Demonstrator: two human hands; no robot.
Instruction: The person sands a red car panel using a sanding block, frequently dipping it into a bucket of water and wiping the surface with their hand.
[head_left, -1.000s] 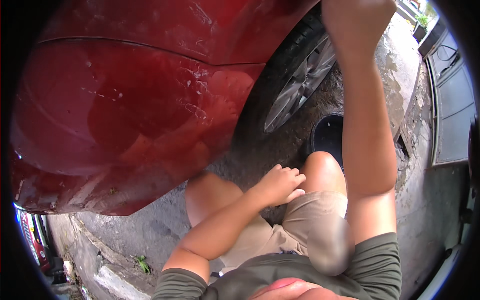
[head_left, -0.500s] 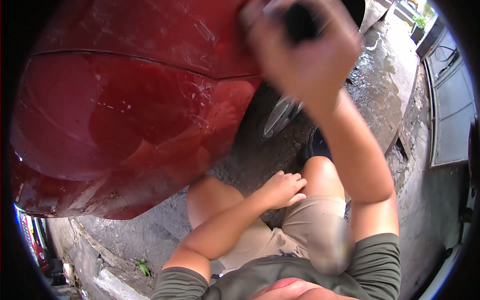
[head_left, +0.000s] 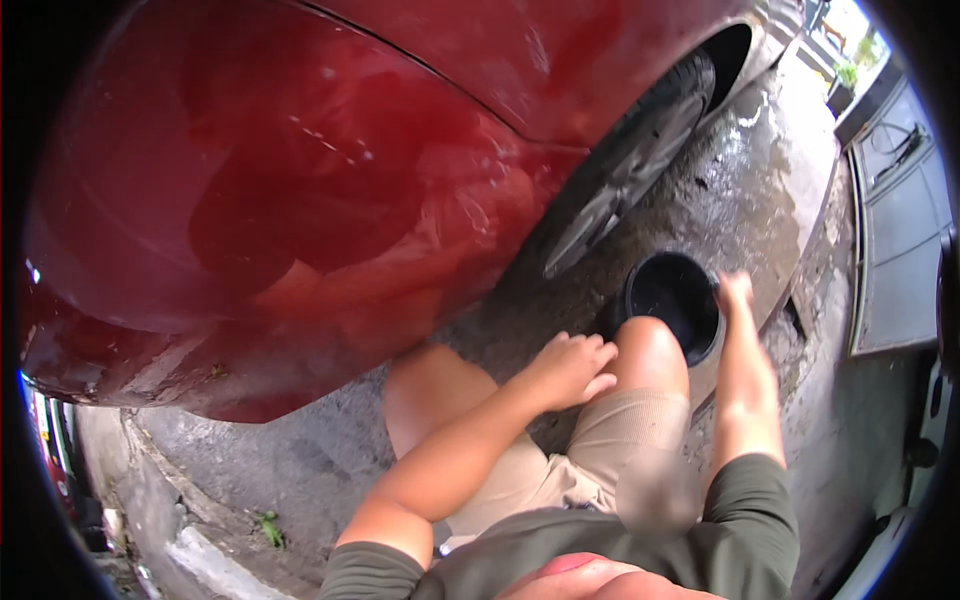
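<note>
My right hand (head_left: 735, 290) is at the right rim of a black bucket (head_left: 640, 292) on the wet ground, fingers closed; whatever is in its grip is hidden. Dark contents show inside the bucket, too dim to make out. My left hand (head_left: 575, 372) lies at the inner side of my right knee, fingers loosely stretched and holding nothing. To the left and ahead stands a red car (head_left: 400, 190), its glossy panel streaked with wet marks and showing my reflection. Its wheel (head_left: 625, 170) is beyond the bucket.
Wet concrete (head_left: 745, 190) runs alongside the car. A grey metal gate (head_left: 905, 210) stands at the right. Broken concrete (head_left: 215, 560) and a small green plant (head_left: 270, 528) are at the lower left. My bent knees are close to the car and bucket.
My right hand has come down from beside the upper car panel, where it held something black, to the bucket. My left hand stays at my knee. The view has shifted, showing more wheel.
</note>
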